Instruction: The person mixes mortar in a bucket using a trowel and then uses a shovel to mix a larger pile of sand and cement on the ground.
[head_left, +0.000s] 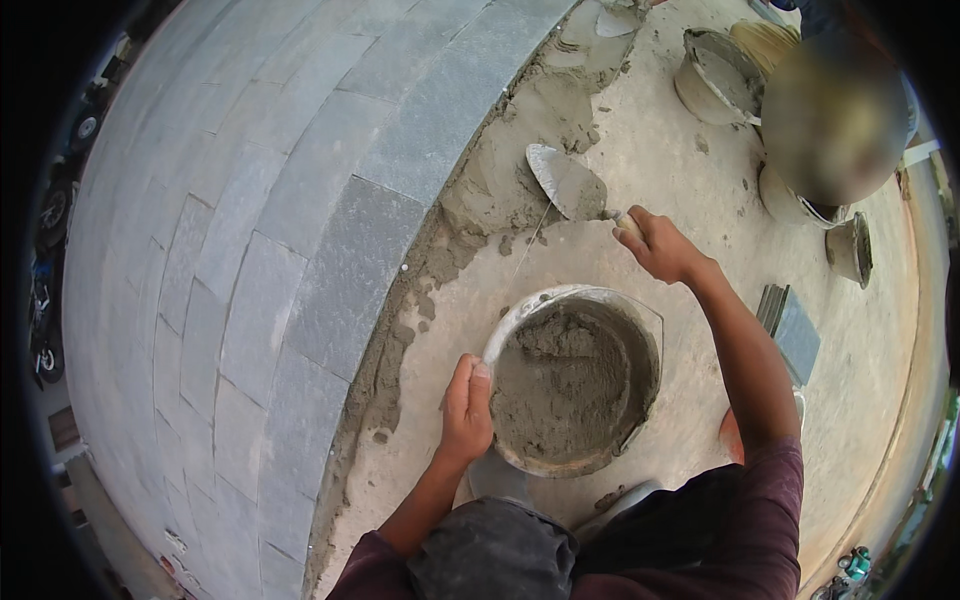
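My left hand (468, 411) grips the left rim of a round bucket (651, 375) that stands in front of me. Wet grey mortar (559, 375) lies inside the bucket, and its wire handle hangs at the right side. Up and to the right of the bucket, my right hand (660, 241) is closed around the handle of a mason's trowel (568, 182). The mortar-smeared trowel blade rests at the edge of a spread mortar bed (491, 191). That bed runs along the border of laid grey stone tiles (360, 277).
A co-worker (832, 112), head blurred, is at the upper right. Near them stand a mortar bucket (712, 105), another bucket (787, 199) and a small pail (850, 250). Stacked tiles (796, 334) sit right of my arm. A second trowel (615, 22) lies at the top. A thin string (529, 247) crosses the concrete floor.
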